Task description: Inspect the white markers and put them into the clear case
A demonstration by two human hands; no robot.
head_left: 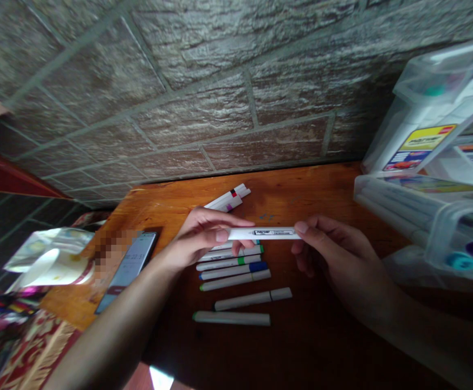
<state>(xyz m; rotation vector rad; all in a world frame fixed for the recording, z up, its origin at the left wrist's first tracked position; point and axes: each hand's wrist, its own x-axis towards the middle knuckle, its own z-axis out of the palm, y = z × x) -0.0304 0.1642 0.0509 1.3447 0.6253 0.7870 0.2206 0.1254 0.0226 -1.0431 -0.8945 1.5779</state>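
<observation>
A white marker [264, 233] with black print on its barrel is held level above the table. My left hand [201, 235] pinches its left end between thumb and fingers. At the other end, my right hand [334, 246] grips it the same way, thumb on top. Both tips of the marker are hidden by my fingers. Below it, several white markers with green and blue ends lie in a rough column, among them a green-ended marker [232, 318] nearest me and a dark-ended marker [252, 299]. Behind my left hand lie more markers [226, 200] with red and purple bands.
Clear plastic marker boxes stand at the right, one upright box [423, 119] and one lying box [407, 216] with markers inside. A phone [128, 271] and a paper cup [59, 267] are on the left of the wooden table [313, 189]. A stone-patterned wall [203, 81] rises behind.
</observation>
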